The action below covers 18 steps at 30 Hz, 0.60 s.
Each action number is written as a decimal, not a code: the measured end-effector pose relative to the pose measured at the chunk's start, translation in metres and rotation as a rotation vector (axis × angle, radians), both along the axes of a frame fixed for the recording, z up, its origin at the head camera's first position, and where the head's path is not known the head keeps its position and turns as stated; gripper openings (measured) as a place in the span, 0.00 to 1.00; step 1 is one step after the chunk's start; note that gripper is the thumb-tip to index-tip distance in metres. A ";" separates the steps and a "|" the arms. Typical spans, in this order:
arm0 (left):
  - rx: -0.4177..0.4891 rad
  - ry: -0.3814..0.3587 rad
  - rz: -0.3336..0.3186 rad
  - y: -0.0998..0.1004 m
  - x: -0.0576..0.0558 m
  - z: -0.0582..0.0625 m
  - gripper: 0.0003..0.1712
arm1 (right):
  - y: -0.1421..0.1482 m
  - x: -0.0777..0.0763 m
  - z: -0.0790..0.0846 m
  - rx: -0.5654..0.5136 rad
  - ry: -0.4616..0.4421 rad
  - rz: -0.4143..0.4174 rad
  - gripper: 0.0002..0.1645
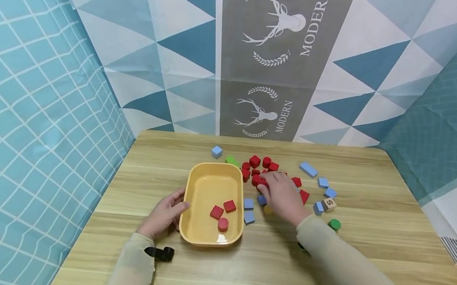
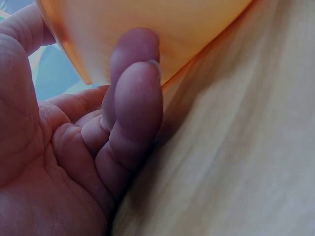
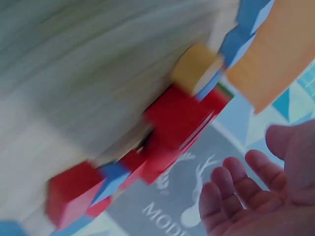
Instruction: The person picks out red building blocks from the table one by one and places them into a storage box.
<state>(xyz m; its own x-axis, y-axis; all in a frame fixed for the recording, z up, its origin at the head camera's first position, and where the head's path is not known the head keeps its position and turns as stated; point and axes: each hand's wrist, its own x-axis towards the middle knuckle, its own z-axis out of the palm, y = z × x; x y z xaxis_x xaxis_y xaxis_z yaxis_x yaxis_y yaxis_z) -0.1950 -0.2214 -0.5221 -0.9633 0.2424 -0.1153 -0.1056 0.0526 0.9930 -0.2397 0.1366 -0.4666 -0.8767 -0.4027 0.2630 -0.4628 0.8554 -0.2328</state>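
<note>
A yellow plastic tray [image 1: 215, 183] stands on the table with two red square blocks [image 1: 216, 212] and a red cylinder [image 1: 223, 224] inside. My left hand [image 1: 166, 213] grips its left wall, thumb over the rim and fingers against the outside; the left wrist view shows the fingertips [image 2: 138, 93] at the wall. Over a cluster of red blocks [image 1: 255, 161] to the right of the tray reaches my right hand [image 1: 283, 197], fingertips close to the nearest ones. Its fingers [image 3: 256, 191] are relaxed and spread in the right wrist view, with nothing between them and the red blocks [image 3: 177, 113] beside them.
Two blue blocks [image 1: 249, 218] lie against the tray's right side. Further right are several blue blocks [image 1: 308, 169], a wooden letter cube [image 1: 329, 204] and a green cylinder [image 1: 334, 224]. A yellow cylinder [image 3: 197, 69] lies by the red blocks. A patterned cloth [image 1: 170, 59] hangs behind the table.
</note>
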 end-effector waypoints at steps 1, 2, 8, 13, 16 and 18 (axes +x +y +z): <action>-0.001 0.001 0.001 0.000 0.000 0.000 0.36 | 0.006 -0.001 -0.001 0.003 -0.022 -0.011 0.26; -0.001 -0.001 0.003 0.000 0.000 0.000 0.36 | 0.011 -0.001 -0.001 0.005 -0.045 -0.022 0.28; 0.014 -0.008 0.000 0.000 0.001 0.000 0.35 | 0.031 -0.002 -0.002 0.032 -0.137 -0.003 0.37; 0.022 -0.011 0.001 0.001 0.000 0.001 0.35 | 0.032 -0.001 -0.004 0.075 -0.214 0.049 0.36; 0.027 -0.013 0.002 0.001 0.000 0.001 0.35 | 0.029 -0.002 -0.008 0.098 -0.222 0.065 0.31; 0.027 -0.012 0.003 0.001 0.000 0.001 0.35 | 0.028 -0.002 -0.011 0.094 -0.213 0.071 0.27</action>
<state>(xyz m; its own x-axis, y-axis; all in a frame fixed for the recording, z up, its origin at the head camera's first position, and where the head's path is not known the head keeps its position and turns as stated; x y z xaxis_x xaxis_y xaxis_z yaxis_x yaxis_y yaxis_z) -0.1949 -0.2203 -0.5214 -0.9625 0.2431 -0.1201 -0.1176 0.0251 0.9927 -0.2421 0.1645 -0.4777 -0.8772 -0.4789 0.0335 -0.4711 0.8452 -0.2524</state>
